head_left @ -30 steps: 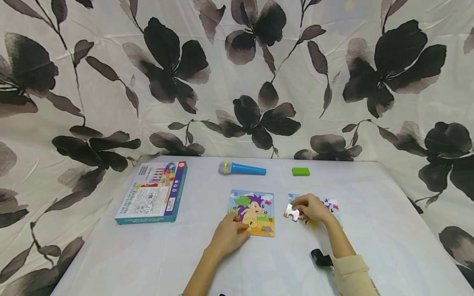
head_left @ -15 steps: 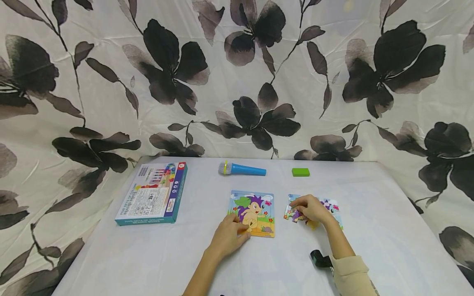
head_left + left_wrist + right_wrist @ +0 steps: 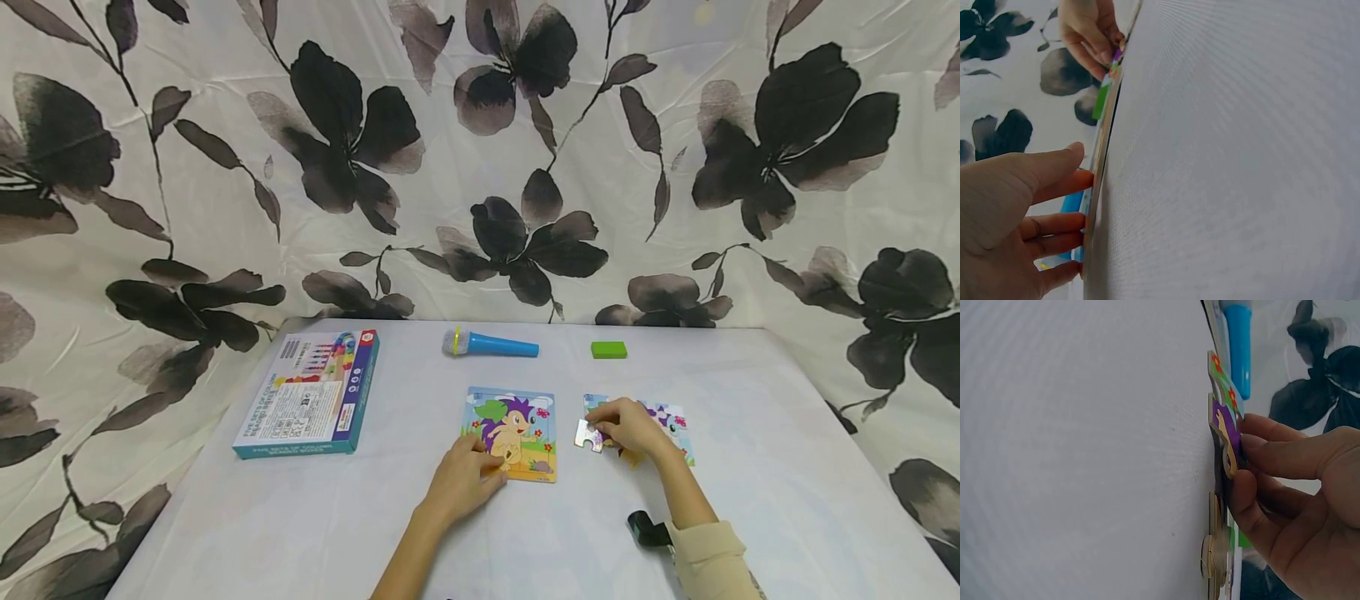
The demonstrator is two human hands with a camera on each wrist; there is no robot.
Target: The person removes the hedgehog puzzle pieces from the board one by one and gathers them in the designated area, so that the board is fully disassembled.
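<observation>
A square hedgehog jigsaw puzzle [image 3: 536, 450] lies whole on the white table. My left hand [image 3: 463, 477] rests at its lower left corner, and in the left wrist view its fingers [image 3: 1063, 222] are loosely extended against the board's edge. To the right, my right hand [image 3: 636, 429] pinches a jigsaw piece [image 3: 1225, 428], purple and cream, between thumb and fingers. Next to that piece is another piece [image 3: 1222, 375] with red flowers on green. More of a second puzzle [image 3: 678, 423] lies under and beside this hand, partly hidden by it.
Behind the puzzles lie a blue toy microphone [image 3: 498, 342] and a green block [image 3: 609, 350]. A flat printed box [image 3: 303, 396] sits at the left. Near the right sleeve is a small black object [image 3: 648, 529]. A floral cloth [image 3: 450, 167] hangs behind the table.
The piece under my right fingers has tilted slightly: its face loses its glare, shows purple, then shines again. My left hand and the whole puzzle stay put.
</observation>
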